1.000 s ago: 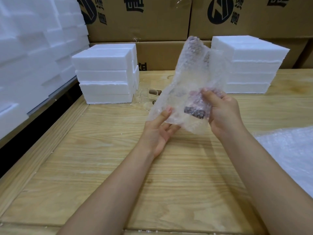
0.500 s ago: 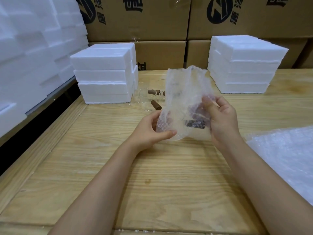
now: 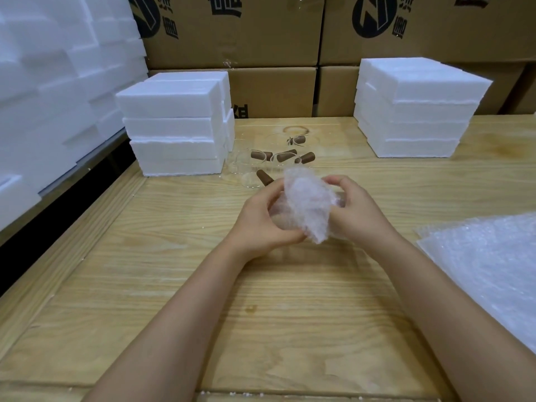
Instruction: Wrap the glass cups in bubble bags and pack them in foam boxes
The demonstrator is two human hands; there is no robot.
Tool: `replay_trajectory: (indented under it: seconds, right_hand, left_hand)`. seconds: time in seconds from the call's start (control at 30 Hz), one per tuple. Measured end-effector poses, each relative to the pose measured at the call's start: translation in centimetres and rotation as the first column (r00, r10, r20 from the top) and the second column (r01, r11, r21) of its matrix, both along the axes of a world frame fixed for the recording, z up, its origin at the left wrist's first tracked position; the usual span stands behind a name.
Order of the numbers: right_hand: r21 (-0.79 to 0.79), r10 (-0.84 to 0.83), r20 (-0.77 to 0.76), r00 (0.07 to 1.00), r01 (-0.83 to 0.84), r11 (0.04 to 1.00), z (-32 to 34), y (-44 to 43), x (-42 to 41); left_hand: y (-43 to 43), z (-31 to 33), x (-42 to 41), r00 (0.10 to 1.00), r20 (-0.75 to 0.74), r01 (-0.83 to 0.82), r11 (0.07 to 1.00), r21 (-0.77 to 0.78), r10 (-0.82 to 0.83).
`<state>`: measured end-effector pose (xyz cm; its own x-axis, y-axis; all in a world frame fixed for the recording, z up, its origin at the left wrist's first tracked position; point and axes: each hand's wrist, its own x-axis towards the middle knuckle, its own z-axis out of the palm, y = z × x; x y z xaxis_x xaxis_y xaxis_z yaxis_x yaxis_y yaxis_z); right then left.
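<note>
Cardboard boxes [image 3: 232,39], black logo, cropped characters, illegible

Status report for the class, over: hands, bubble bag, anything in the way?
Left hand and right hand grip crumpled clear bubble bag. Cup inside not discernible. Loose clear glass cups with brown handles lie beyond, nothing blocking.

The 2 bare forearms converge ahead, left hand [image 3: 262,219] and right hand [image 3: 358,211] curled, gripping.
</note>
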<state>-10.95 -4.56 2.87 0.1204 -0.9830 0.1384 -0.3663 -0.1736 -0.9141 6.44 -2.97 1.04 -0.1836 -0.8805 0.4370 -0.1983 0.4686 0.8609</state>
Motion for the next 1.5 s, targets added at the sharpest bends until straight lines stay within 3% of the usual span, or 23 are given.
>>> replay_trajectory:
  seconds: [0.1, 0.23, 0.3, 0.37, 0.43, 0.53, 0.67, 0.73, 0.83, 0.97, 1.13, 1.2, 1.37, 1.43, 1.5]
  right_hand:
    - [-0.071, 0.008, -0.112, 0.994, -0.016, 0.997, 0.0, -0.1, 0.0]
    - [-0.118, -0.104, -0.078, 0.991, 0.095, 0.988, 0.1, 0.2, 0.2]
    - [-0.137, -0.160, -0.040, 0.986, 0.153, 0.979, 0.1, 0.4, 0.6]
    - [-0.149, -0.198, -0.052, 0.979, 0.189, 0.971, 0.2, 0.7, 0.7]
    - [-0.123, -0.178, -0.028, 0.984, 0.174, 0.977, 0.4, 0.9, 0.7]
    - [-0.081, -0.093, 0.060, 0.994, 0.098, 0.992, 0.3, 1.3, 1.2]
    - [-0.122, 0.039, 0.035, 0.999, -0.034, 0.992, 0.3, 1.8, 2.2]
    - [-0.115, 0.100, 0.051, 0.994, -0.093, 0.989, 0.0, 2.1, 2.7]
    - [-0.147, 0.033, 0.002, 0.999, -0.033, 0.989, -0.6, 2.0, 3.0]
    - [-0.206, -0.048, -0.071, 0.996, 0.032, 0.978, -0.7, 1.6, 2.9]
    - [-0.201, -0.232, -0.044, 0.972, 0.218, 0.955, -0.5, 1.2, 2.3]
    - [-0.219, -0.252, -0.060, 0.966, 0.234, 0.947, -0.2, 1.3, 2.2]
    - [-0.188, 0.020, 0.020, 1.000, -0.016, 0.982, 0.5, 1.8, 2.3]
    - [-0.173, 0.082, -0.072, 0.994, -0.094, 0.980, 0.2, 2.0, 2.6]
    - [-0.151, 0.047, -0.152, 0.987, -0.071, 0.986, -0.2, 1.9, 2.8]
  left_hand:
    - [0.4, 0.2, -0.8, 0.998, 0.052, 0.039, 0.997, -0.066, -0.036]
    - [0.6, 0.2, -1.8, 0.988, 0.153, 0.039, 0.988, -0.149, -0.015]
    - [0.6, 0.2, -1.7, 0.986, 0.131, 0.111, 0.990, -0.086, -0.099]
    - [1.1, 0.5, -2.0, 0.985, -0.006, 0.175, 0.984, 0.029, -0.174]
    - [1.3, 0.6, -2.5, 0.992, -0.074, 0.108, 0.993, 0.052, -0.104]
    - [0.9, 0.3, -2.8, 0.999, -0.045, -0.027, 1.000, -0.006, 0.027]
    - [0.5, -0.2, -2.8, 0.975, -0.120, -0.185, 0.982, 0.031, 0.187]
    - [0.3, -0.5, -2.9, 0.960, -0.072, -0.271, 0.963, 0.009, 0.271]
    - [0.2, -0.8, -3.1, 0.944, -0.063, -0.322, 0.946, 0.033, 0.324]
    - [0.3, -0.5, -3.0, 0.949, -0.142, -0.263, 0.955, 0.136, 0.281]
    - [0.9, -0.3, -3.4, 0.992, -0.085, -0.086, 0.995, 0.056, 0.091]
    - [1.0, -0.3, -3.7, 0.989, -0.089, -0.118, 0.992, 0.043, 0.122]
    - [1.0, 0.0, -3.7, 0.932, -0.178, -0.316, 0.948, 0.036, 0.317]
    - [0.8, 0.0, -3.3, 0.898, -0.209, -0.388, 0.921, 0.044, 0.388]
    - [0.7, 0.1, -3.4, 0.884, -0.238, -0.403, 0.914, 0.048, 0.403]
